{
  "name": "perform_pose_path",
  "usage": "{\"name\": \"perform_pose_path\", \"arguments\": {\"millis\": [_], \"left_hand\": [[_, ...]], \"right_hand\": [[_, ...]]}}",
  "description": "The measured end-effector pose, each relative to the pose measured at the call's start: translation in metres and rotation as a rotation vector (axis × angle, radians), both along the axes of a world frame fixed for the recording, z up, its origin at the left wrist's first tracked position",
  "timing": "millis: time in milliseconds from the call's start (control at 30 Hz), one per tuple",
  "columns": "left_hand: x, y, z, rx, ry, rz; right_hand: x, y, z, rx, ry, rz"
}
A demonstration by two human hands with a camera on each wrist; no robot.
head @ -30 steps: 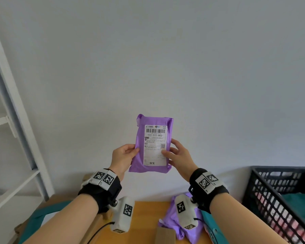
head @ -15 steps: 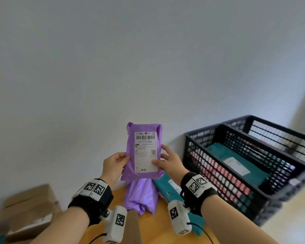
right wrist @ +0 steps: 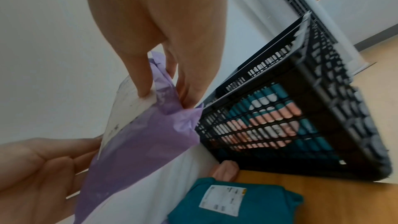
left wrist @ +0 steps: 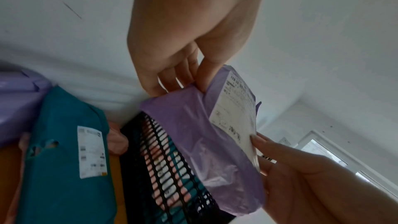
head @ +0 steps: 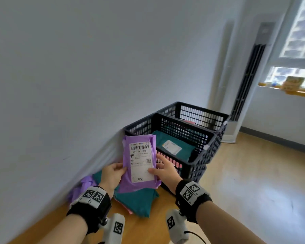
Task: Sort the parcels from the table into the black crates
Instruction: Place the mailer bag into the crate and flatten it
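To the left of the fingers, a crumpled purple plastic mailer (head: pixel 81 186) lies on the wooden tabletop (head: pixel 141 228) against the wall. Below the fingers, a flat teal plastic mailer (head: pixel 139 201) rests over a pink mailer edge (head: pixel 125 207); these remain unsorted. The left hand (head: pixel 113 175) pinches the left edge of the purple plastic parcel with the white barcode label (head: pixel 139 161), thumb in front, fingers (left wrist: pixel 172 76) curled behind. The right hand (head: pixel 164 170) pinches the right edge, thumb on the label. The parcel is held upright, clear of the tabletop, in front of the near black lattice plastic crate (head: pixel 197 164). To the right of the fingers, that crate already contains teal and pink parcels; the far black lattice crate (head: pixel 201 115) sits behind it. Judgement: sorting is partly complete; the held parcel and the tabletop items remain.
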State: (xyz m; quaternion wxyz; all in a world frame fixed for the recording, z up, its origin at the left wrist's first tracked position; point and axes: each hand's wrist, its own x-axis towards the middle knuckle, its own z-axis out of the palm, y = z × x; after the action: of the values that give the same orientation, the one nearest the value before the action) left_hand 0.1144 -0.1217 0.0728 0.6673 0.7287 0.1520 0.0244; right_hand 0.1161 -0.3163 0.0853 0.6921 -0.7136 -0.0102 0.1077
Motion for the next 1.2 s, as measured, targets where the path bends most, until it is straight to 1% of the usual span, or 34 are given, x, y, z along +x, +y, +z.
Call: {"name": "perform_pose_path", "arguments": {"millis": [100, 200, 400, 567, 733, 867, 967, 1100, 1200], "left_hand": [[-0.002, -0.042, -0.004, -0.016, 0.027, -0.066], [-0.008, -0.085, -0.008, 0.008, 0.037, -0.101], [-0.038, -0.18, -0.02, 0.02, 0.069, -0.114], [-0.064, -0.26, -0.013, 0.034, 0.054, -0.136], [-0.073, -0.326, -0.011, 0.067, 0.051, -0.175], [-0.062, -0.367, -0.007, 0.061, 0.076, -0.205], [-0.038, -0.393, -0.001, 0.065, 0.081, -0.234], [0.006, -0.425, 0.002, 0.075, 0.065, -0.283], [0.044, -0.45, 0.004, 0.066, 0.058, -0.292]], "right_hand": [[-0.011, -0.041, -0.008, 0.002, 0.024, -0.044], [-0.026, -0.085, -0.013, 0.013, 0.015, -0.065], [-0.063, -0.179, -0.026, 0.019, 0.03, -0.08], [-0.086, -0.258, -0.035, 0.047, 0.038, -0.093], [-0.095, -0.324, -0.04, 0.1, 0.064, -0.128], [-0.087, -0.365, -0.041, 0.137, 0.067, -0.138], [-0.067, -0.392, -0.038, 0.153, 0.05, -0.143], [-0.026, -0.427, -0.038, 0.158, 0.049, -0.177], [0.014, -0.451, -0.035, 0.127, 0.045, -0.185]]}}
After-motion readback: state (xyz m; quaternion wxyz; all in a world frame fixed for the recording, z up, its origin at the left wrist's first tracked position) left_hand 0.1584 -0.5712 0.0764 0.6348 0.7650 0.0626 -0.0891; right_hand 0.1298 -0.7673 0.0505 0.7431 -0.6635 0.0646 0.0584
